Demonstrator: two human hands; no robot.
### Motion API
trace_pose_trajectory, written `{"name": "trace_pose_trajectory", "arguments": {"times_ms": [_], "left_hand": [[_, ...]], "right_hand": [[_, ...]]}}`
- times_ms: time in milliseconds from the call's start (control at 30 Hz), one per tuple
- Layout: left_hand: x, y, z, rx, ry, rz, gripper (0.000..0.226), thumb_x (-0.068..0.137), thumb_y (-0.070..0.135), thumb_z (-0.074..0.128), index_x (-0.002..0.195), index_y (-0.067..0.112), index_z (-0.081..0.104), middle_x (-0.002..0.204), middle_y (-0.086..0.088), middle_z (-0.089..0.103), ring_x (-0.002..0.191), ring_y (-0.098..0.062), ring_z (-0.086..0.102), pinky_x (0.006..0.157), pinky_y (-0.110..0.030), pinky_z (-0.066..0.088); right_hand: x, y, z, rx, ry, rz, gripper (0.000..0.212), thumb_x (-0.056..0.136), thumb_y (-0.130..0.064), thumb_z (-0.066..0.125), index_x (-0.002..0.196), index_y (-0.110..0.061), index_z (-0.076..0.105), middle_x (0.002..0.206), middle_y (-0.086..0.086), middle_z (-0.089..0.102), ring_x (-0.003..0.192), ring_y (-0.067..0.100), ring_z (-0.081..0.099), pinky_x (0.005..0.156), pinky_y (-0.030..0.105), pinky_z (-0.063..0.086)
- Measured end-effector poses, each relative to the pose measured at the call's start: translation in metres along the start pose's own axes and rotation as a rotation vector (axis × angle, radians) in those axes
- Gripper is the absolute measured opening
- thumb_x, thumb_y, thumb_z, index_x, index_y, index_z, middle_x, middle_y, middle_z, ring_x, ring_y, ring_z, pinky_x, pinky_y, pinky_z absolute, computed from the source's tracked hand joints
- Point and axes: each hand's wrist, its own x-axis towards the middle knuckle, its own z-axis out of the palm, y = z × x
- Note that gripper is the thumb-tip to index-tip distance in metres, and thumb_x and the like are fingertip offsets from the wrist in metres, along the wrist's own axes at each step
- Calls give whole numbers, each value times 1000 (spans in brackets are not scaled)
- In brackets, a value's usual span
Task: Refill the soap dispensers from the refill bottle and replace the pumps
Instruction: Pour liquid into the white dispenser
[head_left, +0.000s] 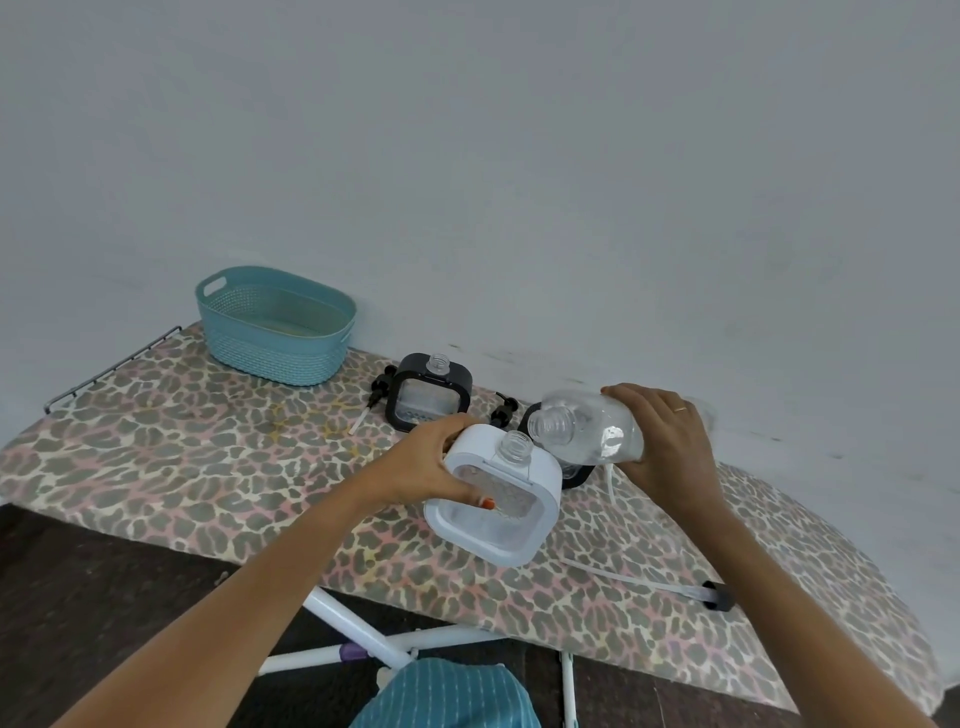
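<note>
We see the left hand (421, 467) gripping the white dispenser (498, 525) by its left side, thumb across the clear front; the dispenser's neck is open. The right hand (665, 436) is curled round the clear refill bottle (592, 431), which is tipped sideways with its uncapped mouth just beside that neck. Behind, on the ironing board (182, 441), stands a black dispenser (431, 389), also open, with a loose pump (382, 389) lying left of it. A second black dispenser (576, 475) is mostly hidden by the bottle. We note a teal basket (275, 327) at far left.
</note>
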Motion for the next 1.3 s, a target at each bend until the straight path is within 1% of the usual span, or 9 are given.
{"name": "trace_pose_trajectory", "arguments": {"times_ms": [100, 200, 300, 433, 533, 733, 867, 1200, 1300], "left_hand": [[0, 0, 2, -10, -6, -8, 67, 46, 40, 81, 105, 31, 54, 106, 1, 63, 95, -7, 61, 83, -21, 51], [1, -3, 5, -3, -22, -16, 73, 44, 45, 79, 110, 27, 54, 108, 2, 63, 99, -10, 61, 85, -24, 52], [1, -4, 7, 11, -25, -32, 81, 43, 47, 79, 116, 24, 52, 110, 4, 63, 99, -8, 61, 85, -23, 51], [2, -4, 8, 24, -21, -44, 70, 54, 27, 88, 114, 21, 53, 110, 0, 63, 99, -11, 61, 83, -20, 50], [3, -4, 8, 25, -12, -45, 61, 60, 15, 85, 111, 21, 53, 109, -1, 63, 98, -12, 61, 81, -18, 50], [4, -6, 9, 30, -12, -47, 62, 60, 17, 86, 113, 19, 53, 108, -1, 63, 98, -15, 61, 83, -24, 51], [4, -6, 10, 27, -21, -50, 65, 58, 19, 86, 114, 15, 54, 109, -4, 63, 99, -17, 61, 85, -29, 52], [3, -5, 12, 26, -14, -55, 65, 59, 17, 86, 115, 16, 54, 110, -4, 63, 100, -17, 61, 87, -30, 51], [4, -4, 12, 12, -12, -50, 62, 59, 15, 86, 112, 20, 53, 108, -2, 63, 98, -14, 61, 83, -22, 51]], "right_hand": [[-2, 2, 1, -29, 10, -10, 65, 56, -14, 84, 111, -18, 48, 103, 8, 69, 94, 20, 50, 78, 37, 45], [-3, 5, 3, -76, 0, -22, 71, 52, -10, 88, 111, -18, 49, 103, 6, 69, 89, 26, 60, 81, 30, 35], [-2, 7, 2, -106, 4, -44, 74, 49, -7, 88, 112, -18, 49, 103, 6, 69, 93, 22, 55, 82, 29, 33], [-1, 7, 1, -133, -3, -65, 74, 50, -8, 87, 112, -19, 48, 104, 5, 69, 91, 26, 61, 81, 35, 40], [-1, 9, 2, -133, -5, -75, 75, 49, -6, 87, 112, -18, 48, 104, 5, 69, 93, 23, 56, 82, 32, 35], [0, 10, 1, -141, -4, -86, 75, 48, -6, 87, 112, -17, 49, 104, 7, 69, 96, 19, 47, 82, 32, 32], [0, 10, 1, -179, -15, -102, 79, 45, -4, 88, 113, -18, 49, 105, 6, 69, 93, 24, 57, 82, 31, 33], [-1, 14, 1, -192, -8, -99, 77, 48, 3, 84, 113, -18, 49, 105, 4, 68, 94, 22, 55, 82, 31, 34], [0, 15, 1, -191, -13, -98, 78, 46, 6, 82, 113, -18, 49, 105, 3, 68, 93, 23, 56, 82, 31, 34]]}}
